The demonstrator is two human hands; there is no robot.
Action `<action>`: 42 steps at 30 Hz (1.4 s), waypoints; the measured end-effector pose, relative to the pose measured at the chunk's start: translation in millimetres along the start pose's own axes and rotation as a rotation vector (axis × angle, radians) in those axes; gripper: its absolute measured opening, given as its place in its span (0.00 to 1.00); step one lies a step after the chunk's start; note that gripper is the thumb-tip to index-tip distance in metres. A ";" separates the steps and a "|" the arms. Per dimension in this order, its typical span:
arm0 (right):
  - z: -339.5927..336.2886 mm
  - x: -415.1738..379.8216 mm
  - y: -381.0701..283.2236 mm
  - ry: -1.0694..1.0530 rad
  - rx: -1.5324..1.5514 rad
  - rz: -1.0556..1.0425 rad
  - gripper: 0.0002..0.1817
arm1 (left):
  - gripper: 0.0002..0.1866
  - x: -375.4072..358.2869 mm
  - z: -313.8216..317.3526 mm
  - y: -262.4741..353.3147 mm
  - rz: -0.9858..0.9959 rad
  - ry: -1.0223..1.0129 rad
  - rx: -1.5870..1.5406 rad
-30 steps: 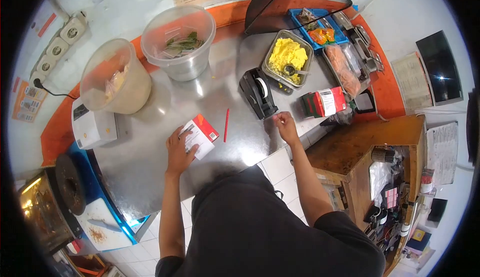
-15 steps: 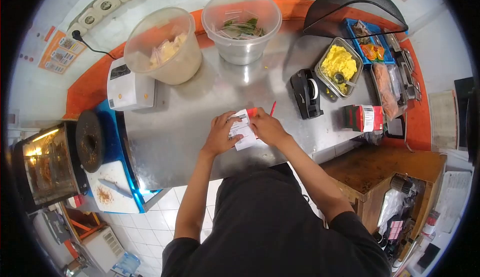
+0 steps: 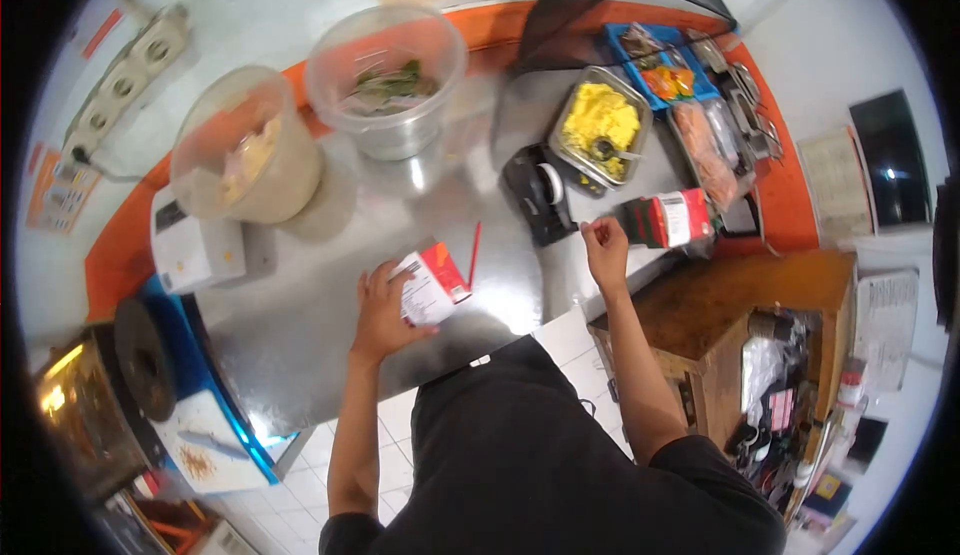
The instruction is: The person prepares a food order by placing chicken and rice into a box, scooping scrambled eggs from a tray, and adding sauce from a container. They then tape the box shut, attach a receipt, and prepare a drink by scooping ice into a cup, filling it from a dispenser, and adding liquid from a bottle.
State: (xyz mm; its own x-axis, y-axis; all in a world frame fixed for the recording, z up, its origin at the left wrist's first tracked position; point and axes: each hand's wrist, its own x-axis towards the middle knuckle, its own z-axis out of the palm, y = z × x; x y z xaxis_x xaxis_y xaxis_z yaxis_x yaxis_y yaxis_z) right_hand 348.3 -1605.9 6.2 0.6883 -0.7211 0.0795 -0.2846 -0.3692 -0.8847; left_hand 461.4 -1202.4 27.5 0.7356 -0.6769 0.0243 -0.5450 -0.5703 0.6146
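My left hand (image 3: 382,313) holds the left edge of a white printed paper (image 3: 425,295) that lies against a small red packet (image 3: 445,269) on the steel table. A red pen (image 3: 475,255) lies just right of the packet. My right hand (image 3: 605,247) is raised at the front end of a black tape dispenser (image 3: 540,197), its thumb and fingertips pinched together. Whatever is between those fingertips is too small to make out. Close by on its right is a red and green box (image 3: 672,220) with a white label.
Two plastic tubs (image 3: 250,150) (image 3: 388,85) stand at the back beside a white label printer (image 3: 195,247). A glass container of yellow spread (image 3: 602,127), a blue basket (image 3: 655,65) and a mesh cover (image 3: 625,0) are at the back right. A knife lies on a white board (image 3: 215,445).
My right hand has left the paper and moved right to the tape dispenser. My left hand stays at the paper's left edge. The view has shifted, and more of the red packet shows.
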 end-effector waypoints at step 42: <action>-312.6 145.9 165.4 -0.845 0.393 0.536 0.53 | 0.54 151.8 299.8 333.5 -0.658 0.225 0.050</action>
State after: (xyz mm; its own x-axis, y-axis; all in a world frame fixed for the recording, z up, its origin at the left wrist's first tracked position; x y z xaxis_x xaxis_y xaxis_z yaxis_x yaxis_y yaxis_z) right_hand 193.0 -1955.5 15.0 0.8187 -0.0386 -0.5729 -0.5558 0.1974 -0.8076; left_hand 270.7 -1634.9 -0.2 0.9818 -0.0740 -0.1747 0.0282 -0.8535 0.5203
